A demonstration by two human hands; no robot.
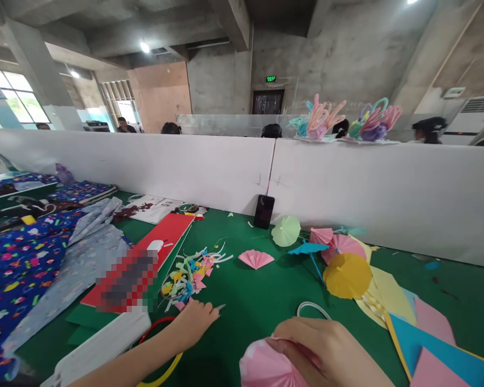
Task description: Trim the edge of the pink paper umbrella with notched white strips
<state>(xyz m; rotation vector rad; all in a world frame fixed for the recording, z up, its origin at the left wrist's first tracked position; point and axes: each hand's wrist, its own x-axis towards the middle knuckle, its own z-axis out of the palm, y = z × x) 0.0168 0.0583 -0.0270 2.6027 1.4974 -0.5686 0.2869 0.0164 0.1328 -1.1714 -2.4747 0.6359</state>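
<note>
My left hand is closed, with a small grey pointed tip sticking out past its fingers; the rest of that thing is hidden. Lower right, my right hand pinches a round pink pleated paper between thumb and fingers. Behind that hand a pale curved strip arches up from the table. Farther off, a pink folded paper fan lies flat between the hands. Just beyond my left hand is a heap of coloured paper scraps.
Paper umbrellas in green, blue and yellow lie at the right, near coloured sheets. A phone leans on the white partition. At left are a red board, a white bar and patterned cloth.
</note>
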